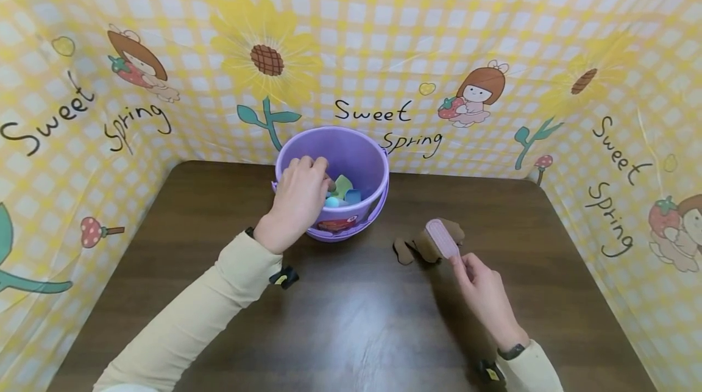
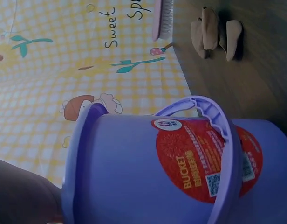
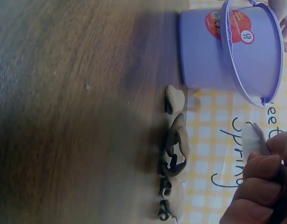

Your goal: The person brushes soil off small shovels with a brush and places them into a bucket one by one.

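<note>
My left hand point(image 1: 298, 191) reaches over the near-left rim of a purple bucket point(image 1: 378, 154), its fingers bent down inside. Whether anything is between those fingertips cannot be told. Small green point(image 1: 343, 186) and blue pieces point(image 1: 353, 196) lie in the bucket. To the right, my right hand point(image 1: 485, 288) grips a pink brush point(image 1: 440, 237) by its lower end, held above the table. White bristles show along the brush point(image 2: 167, 21) in the left wrist view. Beneath and beside it lie several brown curled pieces point(image 1: 403, 252), soft-looking, of a kind I cannot make out.
The dark wooden table point(image 1: 351, 319) is bordered at the back and sides by a yellow checked cloth point(image 1: 362, 50) with flower prints. The bucket's handle point(image 1: 378, 215) hangs down on its right front side. A red label point(image 2: 190, 158) is on the bucket's outside.
</note>
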`<act>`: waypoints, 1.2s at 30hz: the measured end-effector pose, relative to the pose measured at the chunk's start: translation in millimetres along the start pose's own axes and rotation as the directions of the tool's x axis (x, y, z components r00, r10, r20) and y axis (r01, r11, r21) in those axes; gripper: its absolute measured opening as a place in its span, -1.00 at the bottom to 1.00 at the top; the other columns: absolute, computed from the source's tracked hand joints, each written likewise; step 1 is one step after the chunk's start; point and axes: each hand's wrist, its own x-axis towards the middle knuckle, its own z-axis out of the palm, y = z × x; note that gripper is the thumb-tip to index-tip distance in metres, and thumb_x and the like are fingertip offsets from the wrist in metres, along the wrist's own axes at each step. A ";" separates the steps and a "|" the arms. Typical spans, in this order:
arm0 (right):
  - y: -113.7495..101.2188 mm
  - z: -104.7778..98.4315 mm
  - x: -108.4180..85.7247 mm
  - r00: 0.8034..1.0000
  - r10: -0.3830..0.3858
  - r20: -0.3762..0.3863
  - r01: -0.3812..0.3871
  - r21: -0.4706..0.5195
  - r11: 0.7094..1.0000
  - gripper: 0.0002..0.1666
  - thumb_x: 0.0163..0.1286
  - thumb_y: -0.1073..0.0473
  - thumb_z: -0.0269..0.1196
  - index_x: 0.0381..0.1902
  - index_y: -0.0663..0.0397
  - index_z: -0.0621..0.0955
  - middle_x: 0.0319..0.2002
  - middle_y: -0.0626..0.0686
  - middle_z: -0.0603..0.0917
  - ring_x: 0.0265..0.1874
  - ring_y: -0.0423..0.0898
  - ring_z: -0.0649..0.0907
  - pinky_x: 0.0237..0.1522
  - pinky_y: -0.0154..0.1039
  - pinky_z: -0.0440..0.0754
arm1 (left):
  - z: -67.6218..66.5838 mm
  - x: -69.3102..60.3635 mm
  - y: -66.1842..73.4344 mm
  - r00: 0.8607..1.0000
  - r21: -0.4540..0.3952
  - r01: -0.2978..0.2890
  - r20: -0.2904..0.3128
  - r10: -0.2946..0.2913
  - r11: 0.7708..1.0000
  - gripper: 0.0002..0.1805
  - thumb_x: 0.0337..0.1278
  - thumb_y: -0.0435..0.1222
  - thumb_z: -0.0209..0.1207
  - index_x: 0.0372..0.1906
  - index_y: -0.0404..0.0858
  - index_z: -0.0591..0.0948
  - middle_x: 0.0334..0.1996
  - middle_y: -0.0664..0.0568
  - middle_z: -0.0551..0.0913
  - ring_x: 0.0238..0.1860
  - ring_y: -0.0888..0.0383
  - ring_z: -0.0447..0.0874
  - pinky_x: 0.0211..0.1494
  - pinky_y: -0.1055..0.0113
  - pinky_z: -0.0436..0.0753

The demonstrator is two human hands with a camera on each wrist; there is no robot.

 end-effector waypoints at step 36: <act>-24.5 18.1 -27.1 0.993 -0.091 0.079 0.096 -0.069 0.993 -0.73 0.42 0.09 0.41 -0.40 0.02 0.55 -0.65 -0.18 0.38 -0.67 -0.25 0.36 -0.62 -0.31 0.30 | 0.1 -69.1 -6.5 0.896 -0.052 -0.318 -0.344 0.282 0.947 -0.85 0.31 -0.34 0.30 -0.11 -0.33 0.71 -0.31 -0.09 0.67 -0.31 -0.06 0.59 -0.31 0.15 0.44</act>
